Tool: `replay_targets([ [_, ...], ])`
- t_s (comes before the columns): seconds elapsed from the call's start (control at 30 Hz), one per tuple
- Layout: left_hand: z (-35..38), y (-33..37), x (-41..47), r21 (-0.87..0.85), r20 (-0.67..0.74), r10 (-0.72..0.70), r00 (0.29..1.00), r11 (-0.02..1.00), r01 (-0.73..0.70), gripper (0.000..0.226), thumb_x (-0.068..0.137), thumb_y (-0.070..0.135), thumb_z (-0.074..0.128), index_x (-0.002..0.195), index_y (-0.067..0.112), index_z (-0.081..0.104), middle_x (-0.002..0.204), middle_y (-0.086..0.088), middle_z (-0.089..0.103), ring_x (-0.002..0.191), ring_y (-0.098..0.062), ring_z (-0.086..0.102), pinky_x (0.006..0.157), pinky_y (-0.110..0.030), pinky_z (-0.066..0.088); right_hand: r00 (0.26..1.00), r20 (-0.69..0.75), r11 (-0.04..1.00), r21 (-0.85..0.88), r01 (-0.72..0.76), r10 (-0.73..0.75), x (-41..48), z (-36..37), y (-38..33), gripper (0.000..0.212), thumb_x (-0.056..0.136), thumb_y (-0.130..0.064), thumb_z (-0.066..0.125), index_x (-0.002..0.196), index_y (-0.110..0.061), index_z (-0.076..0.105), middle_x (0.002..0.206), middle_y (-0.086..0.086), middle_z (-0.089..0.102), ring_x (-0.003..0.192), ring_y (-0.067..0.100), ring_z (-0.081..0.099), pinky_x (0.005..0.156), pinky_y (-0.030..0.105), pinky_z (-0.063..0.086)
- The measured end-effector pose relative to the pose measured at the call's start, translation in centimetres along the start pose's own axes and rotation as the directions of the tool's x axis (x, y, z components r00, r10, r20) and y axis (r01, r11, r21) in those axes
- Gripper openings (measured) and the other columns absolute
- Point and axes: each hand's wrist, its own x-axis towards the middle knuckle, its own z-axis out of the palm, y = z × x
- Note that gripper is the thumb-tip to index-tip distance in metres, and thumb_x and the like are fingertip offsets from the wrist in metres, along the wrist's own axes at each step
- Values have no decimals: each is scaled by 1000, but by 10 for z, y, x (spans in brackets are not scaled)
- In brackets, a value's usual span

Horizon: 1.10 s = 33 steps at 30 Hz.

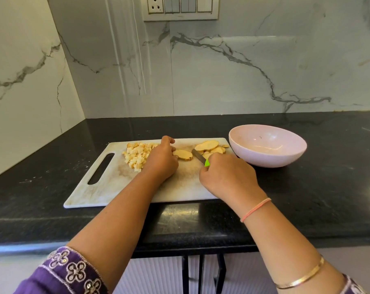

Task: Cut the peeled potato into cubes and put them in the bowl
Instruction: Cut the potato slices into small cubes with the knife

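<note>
The right grip (226, 175) is closed round the knife (199, 158); the left grip (162, 159) pins a slice (183, 154) mid-board (116, 183). Cubes (137, 154) lie at 9 o'clock, more slices (209, 146) at 2, and the bowl (267, 145) at 3. The blade is near the fingertips, so a slip could nick them.

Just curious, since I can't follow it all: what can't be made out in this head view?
- Knife: handle hidden inside the right hand.
- Potato slice: near end covered by the left hand.
- Cubes: some hidden behind that hand.
- Bowl: faint specks inside, too small to tell.
</note>
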Motion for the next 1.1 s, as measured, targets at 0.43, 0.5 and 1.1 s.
replay_targets([
  [0.43,-19,-2,4,97,8,142,990,985,-142,50,90,12,63,133,19,38,127,-5,57,98,-13,57,81,-22,45,995,-27,996,-19,93,-93,15,-2,11,34,93,-33,44,114,-17,64,98,4,65,86,22,59,67,30,47],
  [0.5,-20,-1,7,78,3,163,987,984,-163,50,90,9,62,133,20,38,131,-5,55,94,-10,56,79,-21,44,995,-31,995,-25,92,-93,17,-3,11,35,93,-33,43,117,-17,63,103,4,64,89,23,59,69,30,47],
  [1.1,-12,-2,13,164,207,208,956,956,-244,53,95,3,50,141,25,33,140,4,51,126,-18,48,89,-19,35,995,-72,997,0,71,-71,9,16,9,25,95,-33,42,77,-19,51,66,-5,44,65,15,47,47,23,26],
])
